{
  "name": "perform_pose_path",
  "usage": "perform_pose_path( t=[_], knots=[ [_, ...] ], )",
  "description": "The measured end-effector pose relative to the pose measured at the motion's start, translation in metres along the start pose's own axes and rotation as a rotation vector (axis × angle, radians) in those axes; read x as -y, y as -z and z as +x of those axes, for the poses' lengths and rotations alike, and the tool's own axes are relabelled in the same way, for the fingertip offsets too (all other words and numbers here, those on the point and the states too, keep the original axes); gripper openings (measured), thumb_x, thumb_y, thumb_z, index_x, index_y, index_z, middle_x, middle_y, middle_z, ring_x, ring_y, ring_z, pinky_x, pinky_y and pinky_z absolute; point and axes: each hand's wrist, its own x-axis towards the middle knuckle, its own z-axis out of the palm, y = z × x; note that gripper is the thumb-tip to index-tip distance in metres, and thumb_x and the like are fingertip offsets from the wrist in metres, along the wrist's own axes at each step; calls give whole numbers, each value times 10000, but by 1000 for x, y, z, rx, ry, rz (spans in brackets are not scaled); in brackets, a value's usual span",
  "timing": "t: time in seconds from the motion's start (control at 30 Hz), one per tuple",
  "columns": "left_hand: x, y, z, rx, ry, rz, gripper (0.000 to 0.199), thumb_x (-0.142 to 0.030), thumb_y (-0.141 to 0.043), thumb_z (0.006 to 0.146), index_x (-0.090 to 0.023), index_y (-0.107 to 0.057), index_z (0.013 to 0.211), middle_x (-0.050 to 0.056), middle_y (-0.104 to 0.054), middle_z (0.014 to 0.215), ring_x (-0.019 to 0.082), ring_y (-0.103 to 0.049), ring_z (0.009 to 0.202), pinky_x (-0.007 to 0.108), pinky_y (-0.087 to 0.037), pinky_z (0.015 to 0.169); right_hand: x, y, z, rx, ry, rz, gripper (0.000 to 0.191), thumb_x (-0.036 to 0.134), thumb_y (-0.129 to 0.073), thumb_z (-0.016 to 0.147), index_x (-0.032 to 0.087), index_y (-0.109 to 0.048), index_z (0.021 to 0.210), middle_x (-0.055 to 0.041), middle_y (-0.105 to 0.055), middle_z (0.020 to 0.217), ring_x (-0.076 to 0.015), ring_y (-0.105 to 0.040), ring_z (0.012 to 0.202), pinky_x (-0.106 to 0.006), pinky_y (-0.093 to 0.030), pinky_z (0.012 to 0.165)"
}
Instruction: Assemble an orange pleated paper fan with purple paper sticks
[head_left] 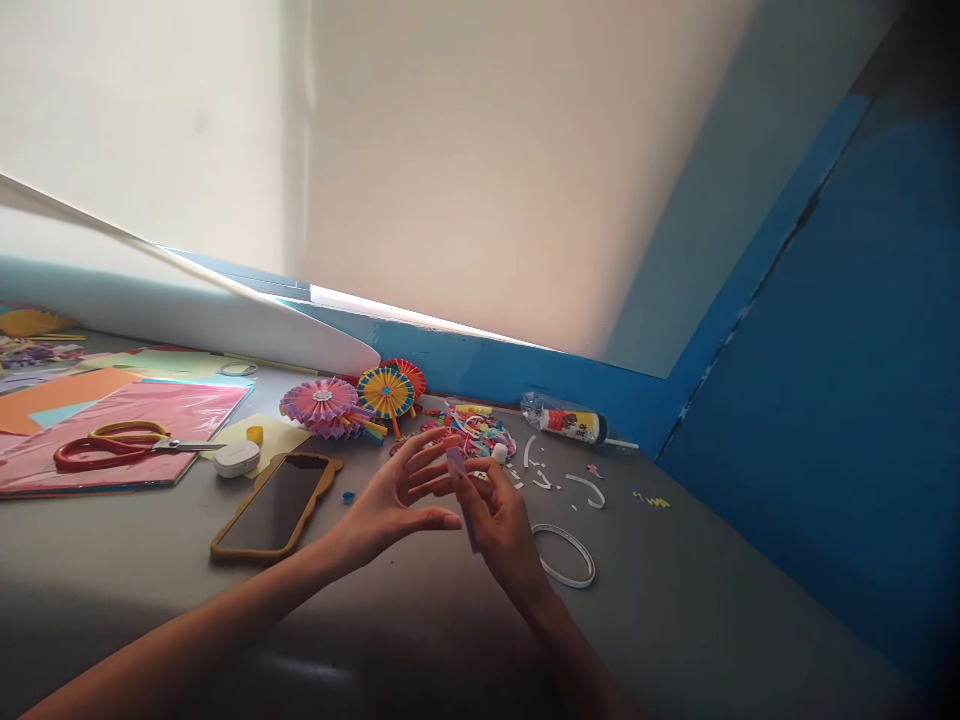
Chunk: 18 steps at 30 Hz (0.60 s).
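My right hand (501,522) pinches a purple paper strip (455,462), held aslant above the grey table (675,600). My left hand (388,495) is spread beside it, thumb and fingers apart; whether its fingertips touch the strip, I cannot tell. The step in hand appears to be handling the strip in the air; the next move would call for a light, steady pinch. Paper scraps (487,438) lie beyond my hands.

Honestly can't read any words from where I'm standing. The bottle (534,408) near the tabletop's (712,590) back right corner has a label (571,424), but its lettering's too small.
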Motion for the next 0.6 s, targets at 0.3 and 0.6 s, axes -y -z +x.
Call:
perform_pose_path(
  t=[0.3,0.6],
  knots=[
    [4,6,2,130,190,122,398,-343,-679,836,-199,-608,1200,73,-721,961,237,-661,979,383,-472,909,-16,11,8,74,-9,60,313,460,-515,923,209,-691,987,-76,-668,1071,-238,-606,1068,-387,-496,922],
    [-9,22,6,3,103,430,271,-391,-681,808,-162,-655,950,39,-660,792,183,-632,720,230,-440,564,-8,29,9,20,-45,-216,354,470,-645,831,196,-645,1055,-39,-661,891,-190,-634,767,-286,-529,656]
  ],
)
